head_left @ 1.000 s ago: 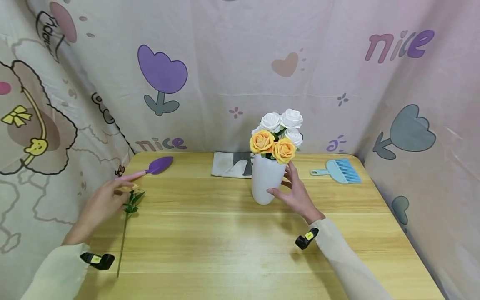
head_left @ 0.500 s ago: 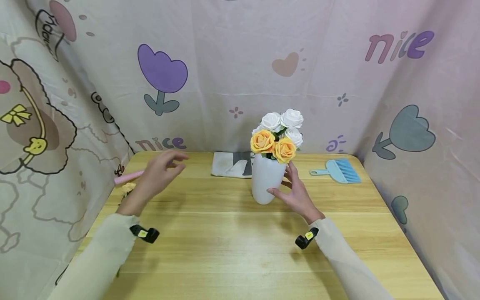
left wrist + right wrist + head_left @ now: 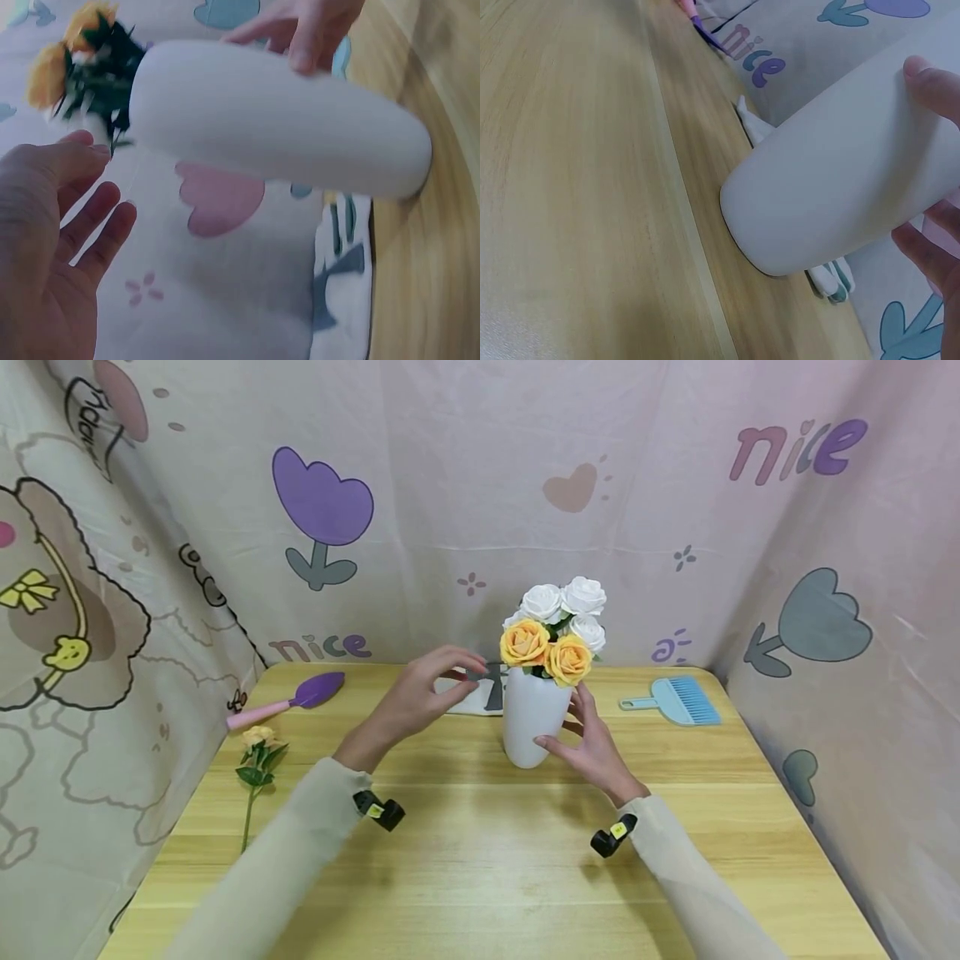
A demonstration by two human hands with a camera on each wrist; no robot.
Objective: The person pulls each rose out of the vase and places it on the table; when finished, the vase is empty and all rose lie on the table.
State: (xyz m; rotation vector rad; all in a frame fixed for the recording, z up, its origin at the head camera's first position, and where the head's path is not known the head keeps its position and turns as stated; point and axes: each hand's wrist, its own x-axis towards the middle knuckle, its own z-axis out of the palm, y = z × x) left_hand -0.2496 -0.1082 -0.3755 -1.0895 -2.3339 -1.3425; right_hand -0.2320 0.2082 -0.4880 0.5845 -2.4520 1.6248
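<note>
A white vase (image 3: 527, 722) stands upright on the wooden table, holding several white roses (image 3: 583, 597) and two yellow roses (image 3: 524, 643). My right hand (image 3: 597, 752) grips its right side, thumb at the front and fingers behind; the right wrist view shows thumb and fingers on the vase wall (image 3: 832, 165). My left hand (image 3: 420, 695) hovers left of the vase, over a folded cloth (image 3: 493, 691). Its fingers are loosely bent with nothing between them, and in the left wrist view they are near the flowers. A single yellow rose (image 3: 259, 737) lies at the table's left, its lower stem hidden behind my left sleeve.
At the back left lies a trowel (image 3: 318, 690) with a purple blade and pink handle. A light blue brush-like tool (image 3: 686, 702) lies at the back right. Printed curtains (image 3: 450, 510) border the table (image 3: 480, 877) behind and on both sides.
My left hand has left the single yellow rose and moved right, over the trowel, to beside the vase. The rose stays on the table. My right hand and the vase have not moved.
</note>
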